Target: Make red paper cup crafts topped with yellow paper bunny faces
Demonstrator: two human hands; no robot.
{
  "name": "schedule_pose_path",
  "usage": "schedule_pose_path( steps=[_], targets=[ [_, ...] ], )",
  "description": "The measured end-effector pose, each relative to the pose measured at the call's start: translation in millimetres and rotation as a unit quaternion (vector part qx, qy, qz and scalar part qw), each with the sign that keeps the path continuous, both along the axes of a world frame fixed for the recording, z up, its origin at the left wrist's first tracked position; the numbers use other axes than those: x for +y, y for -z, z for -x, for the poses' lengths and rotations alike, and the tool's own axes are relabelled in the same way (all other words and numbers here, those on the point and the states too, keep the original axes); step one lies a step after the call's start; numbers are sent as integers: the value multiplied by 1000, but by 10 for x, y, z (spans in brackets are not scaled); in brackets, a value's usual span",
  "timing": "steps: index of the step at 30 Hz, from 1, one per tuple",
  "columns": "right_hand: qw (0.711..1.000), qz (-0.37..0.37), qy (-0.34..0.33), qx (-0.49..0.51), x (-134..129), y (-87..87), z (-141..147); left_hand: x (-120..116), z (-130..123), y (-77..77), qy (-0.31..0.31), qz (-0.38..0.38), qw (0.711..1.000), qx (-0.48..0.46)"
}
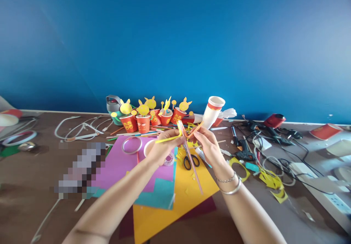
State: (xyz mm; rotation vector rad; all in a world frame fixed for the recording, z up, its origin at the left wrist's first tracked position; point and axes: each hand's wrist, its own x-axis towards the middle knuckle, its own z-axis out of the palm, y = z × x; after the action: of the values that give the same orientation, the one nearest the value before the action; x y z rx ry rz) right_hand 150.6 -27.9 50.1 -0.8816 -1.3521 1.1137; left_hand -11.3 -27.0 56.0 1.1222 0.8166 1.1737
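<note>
Bent drinking straws are held between my two hands above the coloured paper. My left hand [168, 145] is closed on a yellow straw [167, 140] and, at its fingertips, a pale pink straw [195, 171] whose long end slants down to the right. An orange straw [195, 129], bent at an angle, is pinched in my right hand [207, 141], its bend beside the other straws. Below the hands lie black-handled scissors [191, 161] on yellow paper [178, 214]. A roll of tape [170, 159] sits just under my left hand.
Red cups [128, 124] with yellow paper figures stand at the back, beside a tall cup stack [212, 113]. Purple paper [115, 163] lies left; a glue gun [245, 151], cables and a power strip [323, 193] are at right.
</note>
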Motion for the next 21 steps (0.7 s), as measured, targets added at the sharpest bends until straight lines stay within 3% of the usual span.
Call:
schedule_pose_path(
  steps=[7, 13, 21],
  targets=[
    [999, -8, 36, -15, -13, -17, 97, 23, 12, 95, -28, -23, 999, -2],
    [999, -18, 27, -20, -8, -16, 96, -17, -33, 70, -40, -22, 999, -21],
    [981, -49, -13, -186, -10, -127, -117, 13, 26, 25, 52, -28, 997, 46]
  ],
)
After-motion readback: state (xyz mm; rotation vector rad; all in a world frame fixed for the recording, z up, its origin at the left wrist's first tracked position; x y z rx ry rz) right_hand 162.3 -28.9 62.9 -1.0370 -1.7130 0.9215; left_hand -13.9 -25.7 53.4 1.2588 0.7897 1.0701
